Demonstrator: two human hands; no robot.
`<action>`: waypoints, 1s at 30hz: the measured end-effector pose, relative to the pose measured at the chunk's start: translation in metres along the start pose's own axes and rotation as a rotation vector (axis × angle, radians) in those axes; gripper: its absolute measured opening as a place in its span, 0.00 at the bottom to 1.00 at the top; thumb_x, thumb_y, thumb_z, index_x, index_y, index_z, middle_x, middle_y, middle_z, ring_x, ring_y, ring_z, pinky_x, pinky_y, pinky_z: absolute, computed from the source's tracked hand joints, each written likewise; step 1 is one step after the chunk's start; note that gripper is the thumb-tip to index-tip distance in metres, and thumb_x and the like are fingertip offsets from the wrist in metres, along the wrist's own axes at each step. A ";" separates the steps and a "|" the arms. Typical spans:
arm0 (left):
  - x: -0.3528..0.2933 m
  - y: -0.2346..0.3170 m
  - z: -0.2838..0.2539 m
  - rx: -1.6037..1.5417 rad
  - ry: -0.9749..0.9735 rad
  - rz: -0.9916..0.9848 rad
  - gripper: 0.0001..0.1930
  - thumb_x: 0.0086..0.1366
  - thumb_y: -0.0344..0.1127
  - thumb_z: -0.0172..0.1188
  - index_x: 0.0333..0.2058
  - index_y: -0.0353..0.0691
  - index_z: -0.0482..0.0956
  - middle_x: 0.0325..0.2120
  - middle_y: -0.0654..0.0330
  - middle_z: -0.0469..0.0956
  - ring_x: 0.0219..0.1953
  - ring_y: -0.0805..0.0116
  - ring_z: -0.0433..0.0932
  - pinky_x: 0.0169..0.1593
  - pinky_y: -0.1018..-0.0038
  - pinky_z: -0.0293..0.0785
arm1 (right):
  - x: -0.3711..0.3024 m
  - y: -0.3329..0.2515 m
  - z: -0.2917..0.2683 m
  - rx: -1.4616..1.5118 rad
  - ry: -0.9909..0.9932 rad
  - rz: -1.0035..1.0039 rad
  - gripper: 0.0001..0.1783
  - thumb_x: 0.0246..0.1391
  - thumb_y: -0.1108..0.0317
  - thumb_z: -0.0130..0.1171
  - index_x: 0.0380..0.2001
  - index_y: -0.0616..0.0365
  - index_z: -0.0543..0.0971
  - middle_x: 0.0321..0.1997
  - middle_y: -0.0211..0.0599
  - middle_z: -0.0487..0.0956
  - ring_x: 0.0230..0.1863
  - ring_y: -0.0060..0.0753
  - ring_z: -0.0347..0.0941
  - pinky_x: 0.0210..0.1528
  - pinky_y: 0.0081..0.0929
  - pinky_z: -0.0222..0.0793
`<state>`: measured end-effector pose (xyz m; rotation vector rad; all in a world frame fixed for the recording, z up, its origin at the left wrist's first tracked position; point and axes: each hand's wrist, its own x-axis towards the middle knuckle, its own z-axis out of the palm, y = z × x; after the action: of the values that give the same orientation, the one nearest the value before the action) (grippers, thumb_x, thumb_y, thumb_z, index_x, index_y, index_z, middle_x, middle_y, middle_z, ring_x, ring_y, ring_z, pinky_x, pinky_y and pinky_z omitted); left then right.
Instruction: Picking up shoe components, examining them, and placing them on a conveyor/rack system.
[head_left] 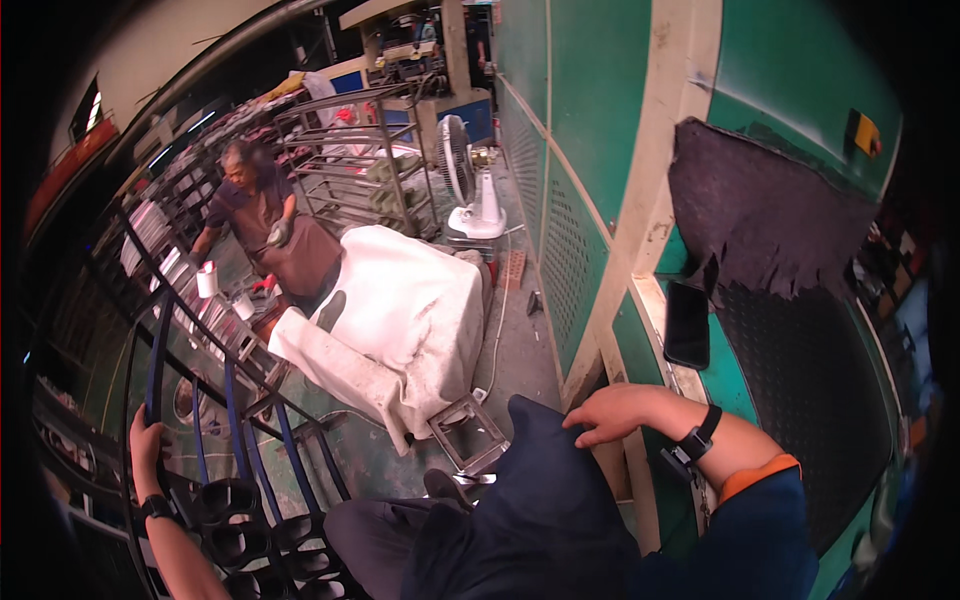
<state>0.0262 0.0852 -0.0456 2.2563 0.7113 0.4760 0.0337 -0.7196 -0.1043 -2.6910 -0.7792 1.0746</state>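
Here, a dark, framed rack [240, 430] stands at my lower left, carrying black shoe-like pieces [238, 542]. I judge the rack stiff, smooth and fairly heavy, best held by a bare rail [157, 360]; the pieces look light. My left hand [147, 440] reaches out low, its grip curled around the rack's outer side. My right hand [610, 412] hangs by the dark cloth [550, 480] over my lap, elbow bent, its grip loosely spread and empty.

1 fisheye view, head-worn, looking downward, near
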 end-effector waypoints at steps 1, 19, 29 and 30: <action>0.004 -0.003 0.002 -0.004 -0.008 0.005 0.38 0.53 0.31 0.55 0.67 0.43 0.60 0.35 0.54 0.78 0.19 0.64 0.78 0.16 0.70 0.72 | -0.002 -0.001 -0.001 -0.030 -0.016 0.001 0.30 0.58 0.46 0.55 0.61 0.47 0.73 0.53 0.48 0.79 0.56 0.52 0.74 0.58 0.42 0.68; 0.032 -0.034 -0.009 -0.073 -0.018 -0.018 0.30 0.65 0.39 0.52 0.67 0.51 0.61 0.29 0.61 0.72 0.19 0.67 0.74 0.16 0.71 0.69 | 0.001 0.006 0.002 -0.044 0.011 -0.063 0.31 0.60 0.47 0.55 0.61 0.50 0.72 0.44 0.43 0.82 0.51 0.49 0.77 0.53 0.42 0.70; 0.020 -0.022 -0.011 -0.045 -0.056 -0.037 0.32 0.64 0.40 0.53 0.67 0.51 0.60 0.34 0.59 0.74 0.20 0.66 0.75 0.16 0.71 0.70 | -0.001 0.001 0.002 0.014 -0.015 -0.039 0.31 0.58 0.47 0.56 0.60 0.51 0.74 0.54 0.50 0.78 0.57 0.53 0.73 0.59 0.43 0.67; 0.020 -0.025 -0.011 -0.009 -0.039 -0.017 0.33 0.63 0.39 0.52 0.68 0.50 0.60 0.35 0.58 0.75 0.20 0.66 0.76 0.16 0.71 0.70 | -0.001 0.000 0.002 0.027 -0.017 -0.033 0.31 0.58 0.47 0.56 0.60 0.51 0.73 0.55 0.50 0.78 0.57 0.53 0.73 0.59 0.43 0.67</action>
<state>0.0274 0.1179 -0.0540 2.2437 0.7062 0.4253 0.0319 -0.7203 -0.1051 -2.6409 -0.8036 1.0934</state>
